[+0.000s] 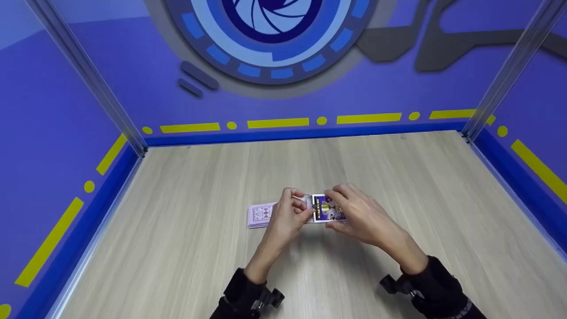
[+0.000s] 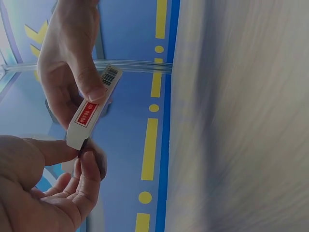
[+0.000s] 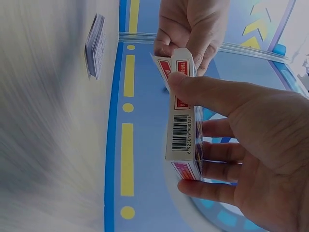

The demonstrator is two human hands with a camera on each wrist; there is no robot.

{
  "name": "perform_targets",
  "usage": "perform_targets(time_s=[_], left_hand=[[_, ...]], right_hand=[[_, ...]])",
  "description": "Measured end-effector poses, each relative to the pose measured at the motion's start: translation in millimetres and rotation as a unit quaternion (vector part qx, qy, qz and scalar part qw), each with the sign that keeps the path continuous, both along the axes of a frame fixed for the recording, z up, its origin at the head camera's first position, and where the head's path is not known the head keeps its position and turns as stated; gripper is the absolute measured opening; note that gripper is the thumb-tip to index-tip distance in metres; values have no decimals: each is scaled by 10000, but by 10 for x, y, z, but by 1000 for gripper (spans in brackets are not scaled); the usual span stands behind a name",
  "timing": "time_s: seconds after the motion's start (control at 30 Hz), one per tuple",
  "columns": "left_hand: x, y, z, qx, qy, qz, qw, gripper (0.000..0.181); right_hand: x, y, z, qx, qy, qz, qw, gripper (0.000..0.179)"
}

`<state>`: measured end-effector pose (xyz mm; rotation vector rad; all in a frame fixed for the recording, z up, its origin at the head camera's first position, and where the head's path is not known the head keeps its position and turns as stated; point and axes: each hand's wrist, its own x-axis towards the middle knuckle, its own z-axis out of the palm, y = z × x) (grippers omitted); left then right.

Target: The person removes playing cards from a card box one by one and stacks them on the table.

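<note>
My right hand (image 1: pixel 365 217) holds a small playing card box (image 1: pixel 324 209) above the table, thumb along one narrow side and fingers along the other. That side bears a barcode and red labels, and one broad face is purple with a printed picture. An end flap (image 3: pixel 164 69) stands out from the box's left end. There my left hand (image 1: pixel 285 221) pinches at the end of the box with thumb and fingertips, as the left wrist view shows. A deck of cards (image 1: pixel 260 215) with pale purple backs lies on the table just left of the left hand, partly hidden by it.
A wood-grain table (image 1: pixel 186 248) lies beneath both hands. Blue printed panels (image 1: pixel 283 106) with yellow dashes wall it in at the back and both sides, with metal posts (image 1: pixel 95 84) at the corners.
</note>
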<state>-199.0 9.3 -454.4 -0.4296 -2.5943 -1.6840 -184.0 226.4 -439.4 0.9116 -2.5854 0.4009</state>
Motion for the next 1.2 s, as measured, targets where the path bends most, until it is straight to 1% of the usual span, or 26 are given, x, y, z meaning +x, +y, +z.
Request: perform_targets(time_s=[0.1,0.23,0.33,0.43,0.5,0.6,0.7,0.8,0.97,1.0,1.07,1.13,1.2], left_hand=[[2,-17,16,151,-193,-45,9997,36],[1,-37,36,248,-283,-69,9993,43],[1,-51,59,201,-214,-65,9995,50],[3,-81,106,172,-153,-41,9997,55],[7,-109,143,152,-69,4,9999,56],[14,-155,204,24,124,123,9998,53],[15,-194,247,-228,343,227,9989,48],[18,-219,273,-652,453,227,9966,45],[32,-246,284,-1520,509,-101,9870,39],[35,-257,283,-1641,528,-195,9848,40],[42,-284,282,-1794,577,-379,9814,50],[52,-313,282,-1936,708,-538,9770,62],[59,-331,282,-2057,837,-654,9728,69]], right_hand=[[-4,-1,-1,34,-32,-2,10000,71],[-8,-2,6,25,-109,-65,9999,70],[-7,3,15,28,-162,-153,9997,70],[-8,7,21,47,-215,-214,9995,70],[-8,8,26,57,-249,-237,9994,70],[-10,9,30,51,-284,-238,9993,70],[-15,15,29,25,-263,-232,9994,70],[-23,19,22,-1,-210,-207,9996,70],[-27,24,6,-67,-119,-169,9998,71],[-27,23,2,-70,-114,-171,9998,72],[-26,24,-4,-64,-126,-179,9997,72],[-26,23,-5,-48,-138,-162,9998,72],[-24,20,0,-27,-176,-152,9997,71]])
